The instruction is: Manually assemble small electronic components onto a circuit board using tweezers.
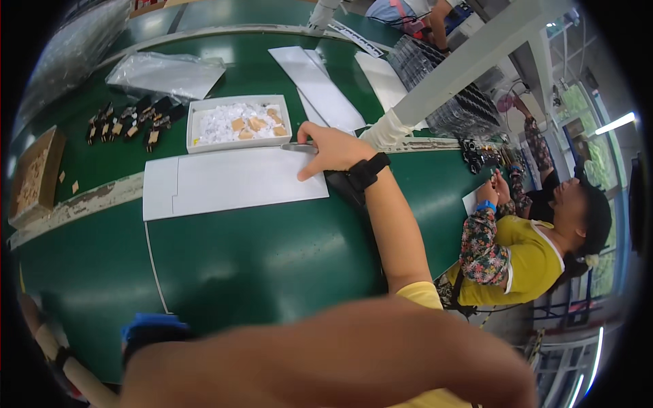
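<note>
My right hand (pixel 335 148), with a black band at the wrist, is curled at the right end of a long white sheet (pixel 238 183). Between its thumb and fingers is a flat grey metallic tool (pixel 298 147), its exact kind unclear. Just beyond the sheet sits a white box (pixel 194 144) of white paper scraps and several tan pieces (pixel 255 124). My left hand (pixel 381 347) looms large and blurred across the lower part of the view, close to the camera. Its fingers cannot be made out; a dark band with a blue part (pixel 153 326) shows at the left.
Small black parts (pixel 129 126) lie left of the box, beside a cardboard box (pixel 42 173). Beyond are a plastic bag (pixel 166 75) and white sheets (pixel 320 85). A white post (pixel 384 132) and stacked clear trays (pixel 456 102) stand right. A co-worker (pixel 524 251) works at right.
</note>
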Tool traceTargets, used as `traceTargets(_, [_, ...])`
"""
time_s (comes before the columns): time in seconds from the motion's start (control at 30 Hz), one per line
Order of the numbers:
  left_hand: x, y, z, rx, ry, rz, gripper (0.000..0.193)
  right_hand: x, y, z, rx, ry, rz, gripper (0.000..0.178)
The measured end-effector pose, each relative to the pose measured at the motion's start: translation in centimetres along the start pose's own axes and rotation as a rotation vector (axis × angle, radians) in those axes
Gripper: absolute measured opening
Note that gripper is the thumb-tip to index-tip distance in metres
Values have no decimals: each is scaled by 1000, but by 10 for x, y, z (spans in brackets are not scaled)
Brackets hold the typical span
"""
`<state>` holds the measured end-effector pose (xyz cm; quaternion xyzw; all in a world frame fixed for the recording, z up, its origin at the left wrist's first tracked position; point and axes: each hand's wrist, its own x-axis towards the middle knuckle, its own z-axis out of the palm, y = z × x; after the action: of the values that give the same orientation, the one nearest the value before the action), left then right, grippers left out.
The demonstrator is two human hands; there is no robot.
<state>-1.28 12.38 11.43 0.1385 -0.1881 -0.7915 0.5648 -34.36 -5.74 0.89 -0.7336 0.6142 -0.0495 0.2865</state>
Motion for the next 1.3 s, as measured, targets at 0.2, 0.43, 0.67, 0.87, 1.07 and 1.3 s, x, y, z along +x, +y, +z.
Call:
traceTargets(0.2, [1,-8,42,91,271,-95,35,-4,-8,-13,1,-7,37,62])
traceTargets(0.43, [47,6,56,192,-162,-194,15,-7,10,-6,8,30,-3,61])
traceTargets(0.67, [122,27,39,295,-880,-314,21,-9,9,-8,13,35,27,61])
traceTargets(0.87, [122,19,41,114,-1351,-107,48,-10,11,-8,21,55,21,61])
traceTargets(1.07, [83,-26,50,423,-766,350,15,-10,13,-5,22,30,29,63])
traceTargets(1.3, [64,-9,27,541,-663,618,13,-9,16,-7,31,27,10,63])
